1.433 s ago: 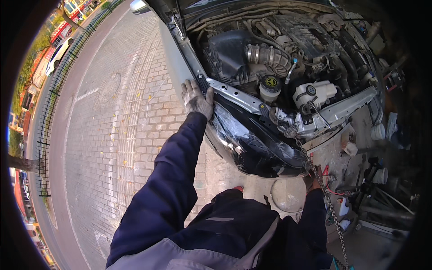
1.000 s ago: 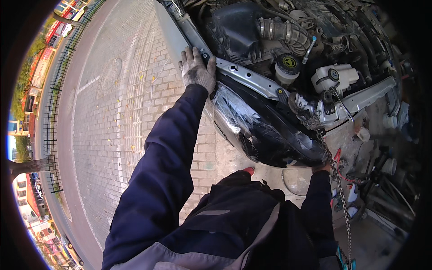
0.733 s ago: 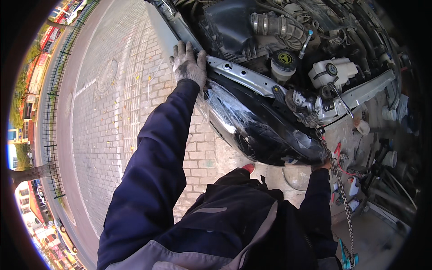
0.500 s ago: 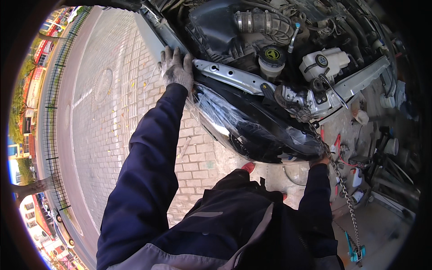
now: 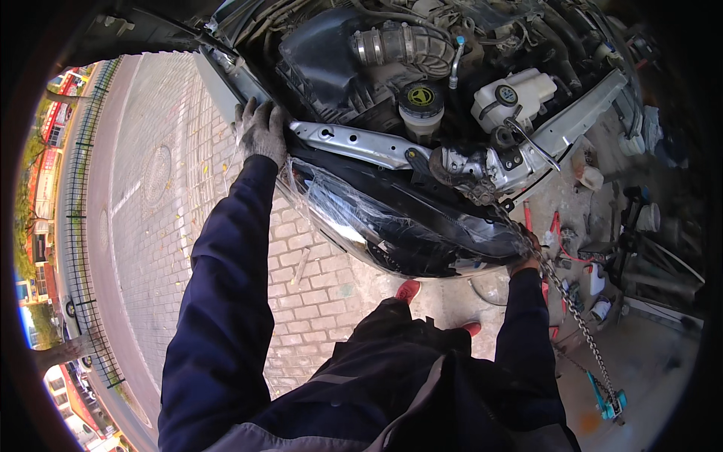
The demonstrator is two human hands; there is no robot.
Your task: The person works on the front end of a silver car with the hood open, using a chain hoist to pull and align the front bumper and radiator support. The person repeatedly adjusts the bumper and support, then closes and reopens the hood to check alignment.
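Note:
A large dark headlight (image 5: 392,226), partly wrapped in clear plastic film, lies along the front corner of an opened car body. My left hand (image 5: 261,134), in a grey, soiled glove, lies with fingers stretched out on the fender edge (image 5: 239,84), just beyond the headlight's outer end. At the opposite end, my right hand (image 5: 526,260) closes round the headlight's inner edge; its fingers are partly hidden by the lamp and a steel chain (image 5: 570,309). Above the headlight runs a bare metal support bar (image 5: 361,145).
Behind the bar are a black-capped reservoir (image 5: 420,105), a white tank (image 5: 512,102) and a ribbed air hose (image 5: 399,49). The chain slants down to a teal clamp (image 5: 611,405). Tools and red cables litter the floor at right; brick paving (image 5: 316,301) stretches left.
My view has turned slightly, so the car and headlight appear further left. Both hands keep much the same places on the fender edge and headlight.

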